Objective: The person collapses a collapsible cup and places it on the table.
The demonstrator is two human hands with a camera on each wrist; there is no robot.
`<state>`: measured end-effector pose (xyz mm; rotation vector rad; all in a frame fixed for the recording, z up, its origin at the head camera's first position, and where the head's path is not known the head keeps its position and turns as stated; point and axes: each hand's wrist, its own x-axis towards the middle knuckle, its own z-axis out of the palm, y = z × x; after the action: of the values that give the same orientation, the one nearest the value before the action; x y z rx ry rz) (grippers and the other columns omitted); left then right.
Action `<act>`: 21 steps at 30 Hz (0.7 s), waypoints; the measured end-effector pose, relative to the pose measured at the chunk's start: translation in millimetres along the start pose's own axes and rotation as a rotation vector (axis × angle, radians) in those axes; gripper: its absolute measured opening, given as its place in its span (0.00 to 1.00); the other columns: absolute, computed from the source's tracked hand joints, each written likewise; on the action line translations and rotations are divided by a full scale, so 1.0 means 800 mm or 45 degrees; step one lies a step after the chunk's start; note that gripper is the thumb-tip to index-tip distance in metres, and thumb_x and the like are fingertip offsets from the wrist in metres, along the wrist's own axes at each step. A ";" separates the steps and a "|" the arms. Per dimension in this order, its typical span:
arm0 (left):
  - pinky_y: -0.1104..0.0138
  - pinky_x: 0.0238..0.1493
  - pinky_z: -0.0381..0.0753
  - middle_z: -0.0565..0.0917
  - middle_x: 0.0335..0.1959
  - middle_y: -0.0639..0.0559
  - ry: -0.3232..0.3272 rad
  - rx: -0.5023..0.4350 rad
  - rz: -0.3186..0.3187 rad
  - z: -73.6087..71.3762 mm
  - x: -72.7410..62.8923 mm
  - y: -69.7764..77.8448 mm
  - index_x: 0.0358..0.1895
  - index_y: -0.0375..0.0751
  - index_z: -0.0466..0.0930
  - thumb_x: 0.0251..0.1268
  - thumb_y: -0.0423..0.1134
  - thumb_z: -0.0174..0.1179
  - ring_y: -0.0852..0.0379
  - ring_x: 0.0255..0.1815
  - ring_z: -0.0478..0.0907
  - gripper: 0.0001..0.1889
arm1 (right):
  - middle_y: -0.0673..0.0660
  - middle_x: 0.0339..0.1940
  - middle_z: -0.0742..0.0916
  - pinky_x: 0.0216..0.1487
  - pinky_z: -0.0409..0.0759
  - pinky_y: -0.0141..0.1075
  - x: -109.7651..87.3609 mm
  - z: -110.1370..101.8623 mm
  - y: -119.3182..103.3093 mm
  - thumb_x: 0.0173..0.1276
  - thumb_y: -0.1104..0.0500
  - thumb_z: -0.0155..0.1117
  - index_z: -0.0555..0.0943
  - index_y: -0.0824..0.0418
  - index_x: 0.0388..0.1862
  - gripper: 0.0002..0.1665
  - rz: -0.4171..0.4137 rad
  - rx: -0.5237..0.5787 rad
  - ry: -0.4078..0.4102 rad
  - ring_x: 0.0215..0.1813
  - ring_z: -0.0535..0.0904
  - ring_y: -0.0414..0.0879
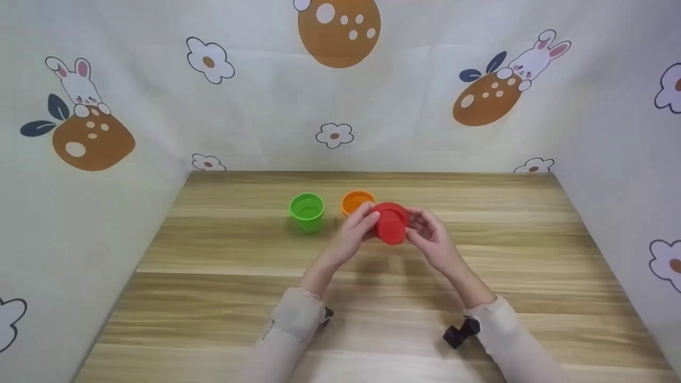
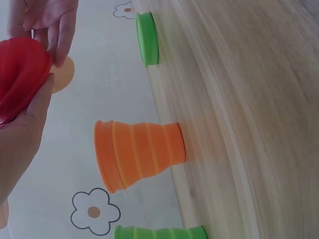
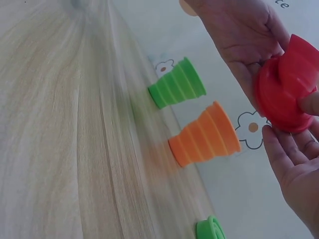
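Note:
A red collapsible cup (image 1: 392,230), partly folded and tilted, is held above the table between both hands. My left hand (image 1: 349,240) grips its left side, with the thumb over the rim. On the opposite side, my right hand (image 1: 437,246) pinches the cup's edge between thumb and fingers. Behind the left hand stands an orange collapsible cup (image 1: 356,200), extended and upright; a green one (image 1: 307,209) stands farther left, also extended. A flattened green cup (image 2: 147,41) shows in the left wrist view, but the hands and red cup hide it in the head view.
The wood-grain table (image 1: 213,308) meets a patterned cloth (image 1: 266,106) at its back and sides. Black wrist devices (image 1: 461,333) sit below the cuffs of the light sleeves (image 1: 290,330).

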<state>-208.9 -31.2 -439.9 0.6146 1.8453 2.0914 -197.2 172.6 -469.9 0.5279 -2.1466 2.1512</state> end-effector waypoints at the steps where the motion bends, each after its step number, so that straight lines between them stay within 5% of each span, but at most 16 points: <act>1: 0.63 0.56 0.84 0.79 0.42 0.52 0.000 0.004 -0.001 0.000 0.000 0.000 0.54 0.29 0.67 0.79 0.37 0.42 0.62 0.43 0.81 0.13 | 0.41 0.46 0.85 0.48 0.85 0.27 0.000 0.001 -0.001 0.67 0.76 0.57 0.69 0.77 0.62 0.24 -0.001 -0.020 0.015 0.50 0.83 0.36; 12: 0.58 0.61 0.82 0.78 0.52 0.28 -0.044 0.109 -0.052 -0.003 -0.008 -0.010 0.55 0.28 0.67 0.80 0.36 0.42 0.56 0.50 0.83 0.14 | 0.56 0.46 0.86 0.45 0.86 0.27 -0.005 0.008 0.005 0.65 0.75 0.62 0.75 0.74 0.57 0.21 -0.014 -0.183 0.104 0.45 0.84 0.36; 16: 0.57 0.63 0.81 0.77 0.54 0.28 -0.058 0.135 -0.071 -0.003 -0.009 -0.010 0.55 0.27 0.67 0.80 0.37 0.42 0.52 0.54 0.82 0.14 | 0.67 0.47 0.86 0.43 0.86 0.26 -0.003 0.007 0.005 0.64 0.76 0.62 0.77 0.74 0.56 0.20 -0.037 -0.257 0.108 0.44 0.84 0.34; 21: 0.59 0.63 0.81 0.77 0.54 0.30 -0.086 0.151 -0.043 -0.007 -0.003 -0.005 0.55 0.28 0.66 0.76 0.32 0.43 0.54 0.54 0.80 0.12 | 0.68 0.49 0.86 0.44 0.85 0.25 0.007 0.004 -0.002 0.65 0.75 0.61 0.77 0.71 0.57 0.20 -0.026 -0.313 0.103 0.45 0.83 0.32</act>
<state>-209.8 -36.6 -444.6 0.6690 1.9387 1.9272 -201.6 168.6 -467.2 0.4327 -2.3042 1.8275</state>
